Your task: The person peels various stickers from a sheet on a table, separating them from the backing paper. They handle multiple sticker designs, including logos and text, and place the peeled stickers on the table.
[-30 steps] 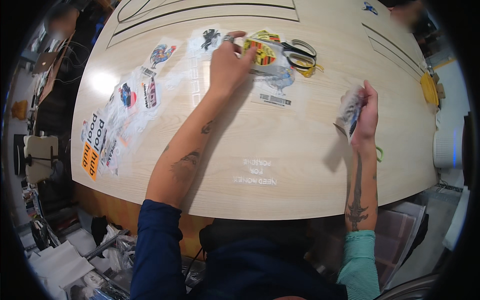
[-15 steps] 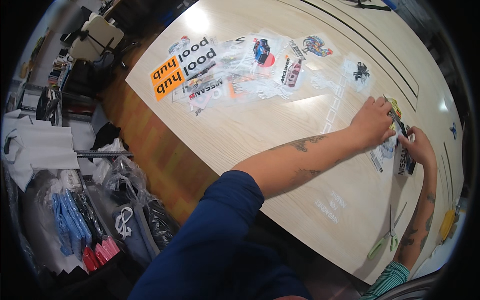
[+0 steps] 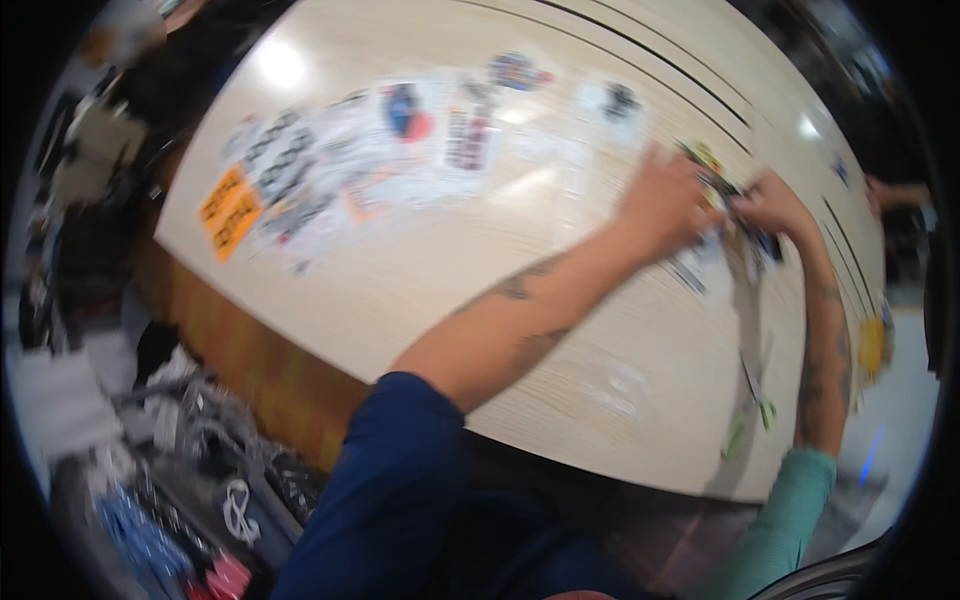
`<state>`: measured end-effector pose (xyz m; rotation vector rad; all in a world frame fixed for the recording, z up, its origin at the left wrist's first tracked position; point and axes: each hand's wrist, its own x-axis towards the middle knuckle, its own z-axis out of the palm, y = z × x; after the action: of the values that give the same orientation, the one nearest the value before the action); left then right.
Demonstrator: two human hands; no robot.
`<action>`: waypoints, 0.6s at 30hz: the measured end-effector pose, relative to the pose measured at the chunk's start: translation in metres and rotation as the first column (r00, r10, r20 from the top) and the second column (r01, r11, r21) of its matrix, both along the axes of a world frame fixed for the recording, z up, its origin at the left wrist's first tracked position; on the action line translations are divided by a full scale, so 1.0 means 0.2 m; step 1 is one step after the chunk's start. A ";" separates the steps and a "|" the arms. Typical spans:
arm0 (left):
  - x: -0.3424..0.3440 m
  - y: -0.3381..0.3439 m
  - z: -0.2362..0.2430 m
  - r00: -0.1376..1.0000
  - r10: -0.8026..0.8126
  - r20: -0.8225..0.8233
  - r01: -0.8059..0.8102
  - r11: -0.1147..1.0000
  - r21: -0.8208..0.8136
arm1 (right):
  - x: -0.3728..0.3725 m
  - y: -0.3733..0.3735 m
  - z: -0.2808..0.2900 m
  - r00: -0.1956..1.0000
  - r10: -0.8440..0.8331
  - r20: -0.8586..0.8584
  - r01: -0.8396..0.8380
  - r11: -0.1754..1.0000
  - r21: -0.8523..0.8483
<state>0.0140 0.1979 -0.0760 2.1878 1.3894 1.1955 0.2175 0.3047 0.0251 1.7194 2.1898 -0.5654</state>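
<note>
In the blurred head view, my left hand (image 3: 672, 205) curls its fingers at a small pile of stickers (image 3: 695, 270) with yellow and dark parts. Close beside it, my right hand (image 3: 767, 205) is closed at a dark item (image 3: 735, 195); motion blur and the fingers hide what exactly each hand grips. Green-handled scissors (image 3: 762, 410) lie on the table below the hands.
Loose sticker sheets (image 3: 365, 165), some orange (image 3: 228, 210), spread over the left of the wooden table (image 3: 420, 280). Bagged garments (image 3: 140, 530) sit below its left edge. A yellow item (image 3: 870, 345) is at the right edge. Another person's arm (image 3: 905, 195) shows at far right.
My right hand has moved forward and left, beside my left hand at the pile, carrying the sheets it held. The view has swung, first sharply left, then slightly back.
</note>
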 end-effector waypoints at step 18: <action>-0.07 -0.06 0.16 0.946 -0.012 0.324 -0.047 0.984 0.174 | 0.16 -0.88 -0.14 -0.124 -0.229 -0.966 0.734 0.634 -0.244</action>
<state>-0.0004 0.1861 -0.0449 1.9722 1.2058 1.6578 0.2504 0.1283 -0.0029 3.1100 2.1208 -2.2817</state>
